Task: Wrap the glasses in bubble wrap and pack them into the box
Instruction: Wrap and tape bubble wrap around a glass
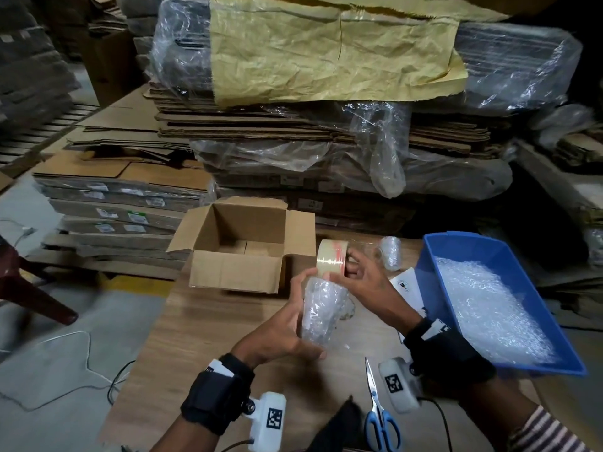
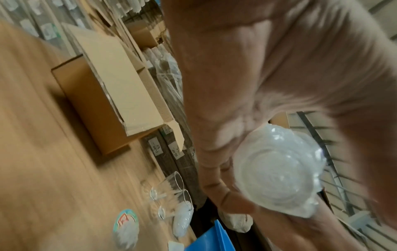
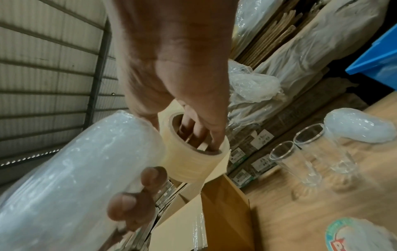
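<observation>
I'm at the taping step. My left hand (image 1: 284, 324) grips the bubble-wrapped glass (image 1: 323, 313), fingers and thumb curled round it, held above the wooden table (image 1: 202, 324) just in front of the open cardboard box (image 1: 241, 246). My right hand (image 1: 365, 278) holds the roll of clear packing tape (image 1: 332, 261) with fingers hooked through its core; the right wrist view shows that plainly. The roll sits against the top end of the wrapped glass.

Judgement: the wrap is on but not yet sealed. Next move calls for pulling tape across the loose bubble wrap seam while the left hand keeps the wrap from springing open, then cutting it; the scissors (image 1: 378, 415) lie near on the table. After that, into the box, which looks empty.

Still to do: two bare glasses (image 3: 313, 158) stand on the table beyond the box in the wrist views. One wrapped bundle (image 1: 391, 252) lies by the blue tub (image 1: 434, 272) of bubble wrap (image 1: 489, 305).

Hard to make out:
- the free tape end, I can't tell if it's stuck to the wrap yet
- the seam itself, hidden by my hands
- the bare glasses, barely visible in the head view behind the right hand
- the left wrist view is blurred, mostly palm
</observation>
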A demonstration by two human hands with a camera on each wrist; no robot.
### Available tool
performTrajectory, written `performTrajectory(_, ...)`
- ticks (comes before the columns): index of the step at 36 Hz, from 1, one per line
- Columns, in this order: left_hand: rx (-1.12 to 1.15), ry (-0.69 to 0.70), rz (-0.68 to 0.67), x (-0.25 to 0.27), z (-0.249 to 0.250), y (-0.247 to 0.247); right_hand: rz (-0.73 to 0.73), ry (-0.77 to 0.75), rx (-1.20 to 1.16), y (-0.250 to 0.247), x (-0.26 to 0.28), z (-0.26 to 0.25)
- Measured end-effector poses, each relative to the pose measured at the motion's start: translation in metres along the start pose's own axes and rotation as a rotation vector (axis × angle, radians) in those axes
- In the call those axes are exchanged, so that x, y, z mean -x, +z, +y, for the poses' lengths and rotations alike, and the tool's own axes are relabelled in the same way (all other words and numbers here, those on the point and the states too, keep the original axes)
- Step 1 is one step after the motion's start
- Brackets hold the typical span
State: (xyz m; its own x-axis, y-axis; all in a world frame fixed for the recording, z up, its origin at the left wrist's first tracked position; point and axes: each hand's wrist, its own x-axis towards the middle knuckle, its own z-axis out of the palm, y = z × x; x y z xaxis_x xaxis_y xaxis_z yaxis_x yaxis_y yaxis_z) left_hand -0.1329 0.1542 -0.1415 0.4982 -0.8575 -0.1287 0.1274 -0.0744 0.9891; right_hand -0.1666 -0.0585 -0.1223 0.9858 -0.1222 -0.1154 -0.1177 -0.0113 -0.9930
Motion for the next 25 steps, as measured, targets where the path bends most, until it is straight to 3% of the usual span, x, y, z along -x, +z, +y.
performTrajectory(2,0.121,0.014,0.012,-0.001,-0.003,0.005,-0.002,0.011,-0.050,0.001,0.002,0.002)
performTrajectory(5,0.382,-0.020,0.187,-0.011,-0.003,0.016,-0.002,0.006,-0.072,0.003,0.006,0.004)
performTrajectory(7,0.356,-0.041,0.295,-0.016,-0.003,0.020,0.015,-0.001,-0.072,0.005,0.006,0.007)
performTrajectory(10,0.323,-0.032,0.335,-0.019,-0.010,0.019,0.047,0.001,-0.080,0.006,0.008,0.009)
performTrajectory(15,0.427,-0.033,0.311,-0.019,-0.008,0.021,0.108,-0.011,-0.144,0.005,0.009,0.008)
performTrajectory(21,0.604,-0.020,0.162,-0.013,0.000,0.017,0.127,-0.027,-0.176,0.001,0.011,0.012)
performTrajectory(25,0.603,-0.031,0.142,-0.012,-0.001,0.016,0.162,-0.036,-0.168,0.000,0.012,0.012)
